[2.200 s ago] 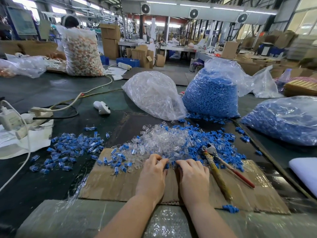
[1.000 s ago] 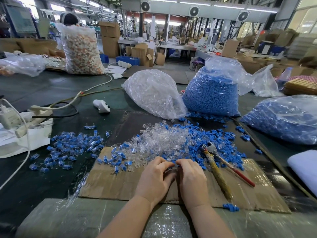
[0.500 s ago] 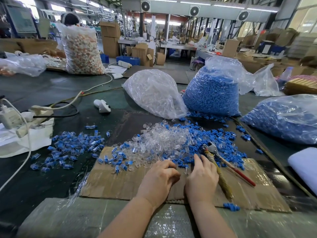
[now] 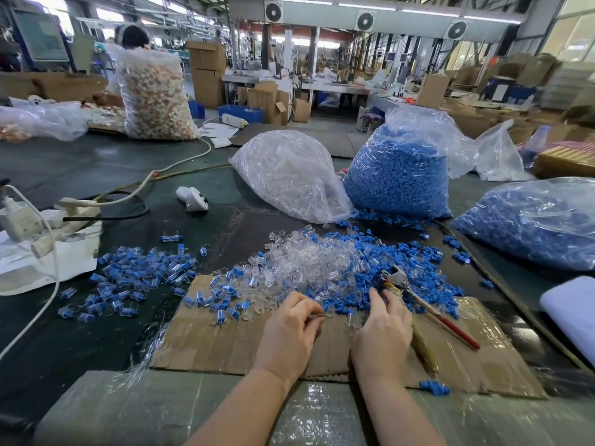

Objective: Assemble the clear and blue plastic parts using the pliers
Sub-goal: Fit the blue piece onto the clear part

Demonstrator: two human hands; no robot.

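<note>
A heap of loose clear parts [image 4: 309,255] lies at the far edge of a cardboard sheet [image 4: 209,342], mixed on its right with loose blue parts [image 4: 421,275]. My left hand [image 4: 289,329] rests on the cardboard, its curled fingertips pinching a small part [image 4: 317,315]. My right hand [image 4: 383,329] lies flat beside it, fingers stretched into the blue parts. The pliers [image 4: 394,275] lie just right of those fingers; the red handle points back right and the yellow-wrapped handle runs partly under my right hand. Joined clear-and-blue pieces [image 4: 138,278] are spread to the left.
Behind the heap stand a bag of clear parts [image 4: 289,175] and a bag of blue parts [image 4: 399,175]; another blue bag [image 4: 531,220] lies at the right. A power strip with cables [image 4: 64,214] sits left, a white pad [image 4: 573,310] right. A person [image 4: 132,37] works far back.
My hands were together at the heap's near edge. The right hand has since moved right and opened toward the pliers, while the left hand has stayed curled on its small part.
</note>
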